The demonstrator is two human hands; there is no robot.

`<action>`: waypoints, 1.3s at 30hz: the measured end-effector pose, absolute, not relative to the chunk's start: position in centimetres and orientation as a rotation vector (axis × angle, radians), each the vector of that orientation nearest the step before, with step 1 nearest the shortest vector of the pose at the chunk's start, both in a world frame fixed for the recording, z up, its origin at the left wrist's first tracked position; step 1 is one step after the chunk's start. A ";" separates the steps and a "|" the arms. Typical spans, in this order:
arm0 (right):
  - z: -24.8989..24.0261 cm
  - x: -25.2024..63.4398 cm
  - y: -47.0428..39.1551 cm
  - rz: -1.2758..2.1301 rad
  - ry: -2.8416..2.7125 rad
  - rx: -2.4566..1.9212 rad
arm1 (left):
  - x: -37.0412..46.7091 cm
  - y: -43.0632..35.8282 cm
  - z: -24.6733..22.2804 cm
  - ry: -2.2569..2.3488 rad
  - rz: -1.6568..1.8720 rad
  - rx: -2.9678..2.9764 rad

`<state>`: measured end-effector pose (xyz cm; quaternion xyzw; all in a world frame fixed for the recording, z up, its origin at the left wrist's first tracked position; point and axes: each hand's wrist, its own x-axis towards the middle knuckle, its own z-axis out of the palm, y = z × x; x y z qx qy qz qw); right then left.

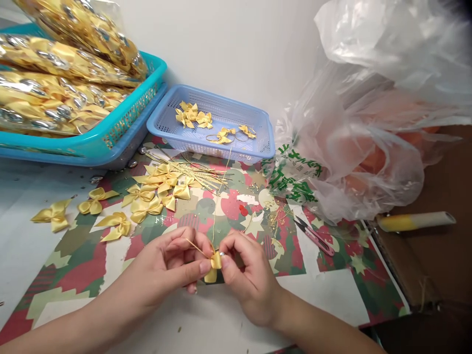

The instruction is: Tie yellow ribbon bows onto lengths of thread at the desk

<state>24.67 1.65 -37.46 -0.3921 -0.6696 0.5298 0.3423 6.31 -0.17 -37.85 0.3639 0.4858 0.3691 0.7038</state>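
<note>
Between my two hands, near the front of the patterned table covering, is a small yellow ribbon bow (215,261). My left hand (180,263) pinches its left side, with a thin gold cord (196,247) passing by the fingers. The fingertips of my right hand (245,273) are closed on the bow's right side, beside a small silvery spot. A thin cord (217,206) runs from the bow up toward the blue basket. Several loose yellow bows (145,206) lie beyond my left hand, next to a bundle of gold twist ties (188,169).
A blue basket (267,129) with a few bows stands at the back. At the left is a teal basket (125,115) of bagged bows. Pink-handled snips (320,240) lie right, near a large plastic bag (372,162) and a yellow-white tube (416,221).
</note>
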 end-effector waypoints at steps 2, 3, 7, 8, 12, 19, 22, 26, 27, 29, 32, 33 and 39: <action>-37.4 24.7 1.7 1.404 -1.721 -1.021 | 6.2 -0.2 -38.0 1.073 0.821 0.787; -37.4 24.7 1.8 1.417 -1.714 -1.023 | 6.1 -0.2 -38.0 1.080 0.822 0.776; -37.4 24.9 1.9 1.461 -1.690 -1.028 | 6.0 -0.2 -38.0 1.131 0.812 0.757; -37.3 24.9 1.9 1.472 -1.680 -1.029 | 6.0 -0.2 -38.0 1.148 0.810 0.758; -37.2 24.9 2.1 1.465 -1.683 -1.059 | 5.9 -0.3 -37.9 1.209 0.797 0.776; -37.0 24.9 2.0 1.398 -1.743 -1.044 | 6.2 -0.3 -37.4 1.213 0.795 0.875; -37.0 24.9 2.0 1.400 -1.784 -1.060 | 6.1 -0.2 -37.1 1.222 0.778 0.987; -36.8 25.1 2.2 1.445 -1.795 -1.065 | 5.7 -0.1 -37.2 1.322 0.837 1.123; -36.8 25.1 2.2 1.470 -1.784 -1.062 | 5.6 -0.2 -37.4 1.329 0.835 1.122; -36.8 25.1 2.3 1.544 -1.752 -1.043 | 5.6 -0.2 -37.6 1.316 0.817 1.089; -36.9 25.0 2.2 1.634 -1.711 -1.011 | 5.7 -0.2 -37.6 1.309 0.849 1.030; -37.1 24.9 2.2 1.652 -1.698 -1.006 | 5.7 -0.2 -37.5 1.306 0.873 1.006; -37.5 24.9 2.1 1.694 -1.633 -1.012 | 5.5 -0.2 -36.6 0.972 0.834 0.801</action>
